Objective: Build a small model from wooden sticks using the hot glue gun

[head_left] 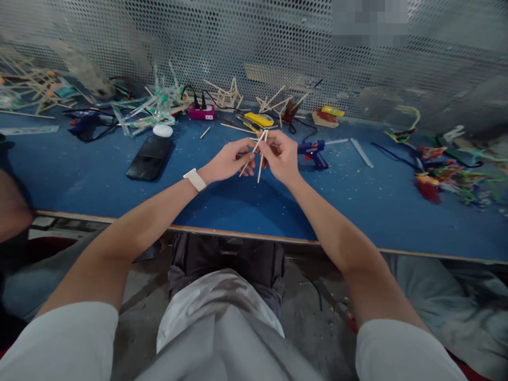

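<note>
Thin wooden sticks (260, 168), joined or crossing near their top ends, are held between my two hands above the blue table. My left hand (230, 160) pinches one slanting stick with thumb and fingers. From the other side, my right hand (281, 153) grips the sticks close to where they meet. Whether glue bonds them I cannot make out. Just right of my right hand lies a dark blue glue gun (315, 154) with a small red light. Behind my hands is a yellow utility knife (259, 120).
A black phone (150, 157) and a white oval case (162, 130) lie to the left. A purple power strip (201, 112) with plugs stands behind. Stick frames (228, 97) line the perforated metal screen (278, 47). Colourful tangled pieces (448, 174) lie right; another person's arm (11, 206) shows left.
</note>
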Demonstrator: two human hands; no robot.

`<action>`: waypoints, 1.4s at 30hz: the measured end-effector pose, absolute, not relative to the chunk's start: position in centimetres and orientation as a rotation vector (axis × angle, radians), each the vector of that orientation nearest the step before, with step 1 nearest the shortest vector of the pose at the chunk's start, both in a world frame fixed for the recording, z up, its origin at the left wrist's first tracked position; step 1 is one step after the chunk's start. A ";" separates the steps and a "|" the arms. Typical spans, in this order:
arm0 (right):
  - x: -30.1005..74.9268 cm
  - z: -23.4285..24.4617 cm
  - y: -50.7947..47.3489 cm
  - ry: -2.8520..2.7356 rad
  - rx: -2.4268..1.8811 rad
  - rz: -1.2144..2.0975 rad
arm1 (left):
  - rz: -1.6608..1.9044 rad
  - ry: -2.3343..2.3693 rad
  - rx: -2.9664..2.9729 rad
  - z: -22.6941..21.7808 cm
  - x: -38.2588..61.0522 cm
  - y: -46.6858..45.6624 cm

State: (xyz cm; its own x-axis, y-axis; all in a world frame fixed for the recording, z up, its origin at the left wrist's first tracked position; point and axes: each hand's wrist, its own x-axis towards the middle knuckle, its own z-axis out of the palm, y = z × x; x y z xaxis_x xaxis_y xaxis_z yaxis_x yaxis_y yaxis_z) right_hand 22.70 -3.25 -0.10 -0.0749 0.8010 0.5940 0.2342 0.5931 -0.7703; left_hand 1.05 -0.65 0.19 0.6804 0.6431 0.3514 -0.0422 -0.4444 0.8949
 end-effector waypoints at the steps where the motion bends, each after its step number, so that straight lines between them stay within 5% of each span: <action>1: 22.7 -0.1 -3.3 -1.625 -0.884 0.588 | 0.847 0.468 1.886 0.2 1.0 -0.7; 42: 22.5 0.4 -3.3 -1.565 -0.956 0.701 | 1.102 0.693 2.283 0.7 0.4 -0.7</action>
State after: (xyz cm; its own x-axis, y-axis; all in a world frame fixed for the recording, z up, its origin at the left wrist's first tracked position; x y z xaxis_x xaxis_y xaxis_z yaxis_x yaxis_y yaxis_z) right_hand 22.54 -3.31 0.43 -0.0548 0.8665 0.4961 0.2065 0.4960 -0.8434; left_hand 0.43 -0.69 0.75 0.5412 0.6344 0.5519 0.2223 -0.7409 0.6337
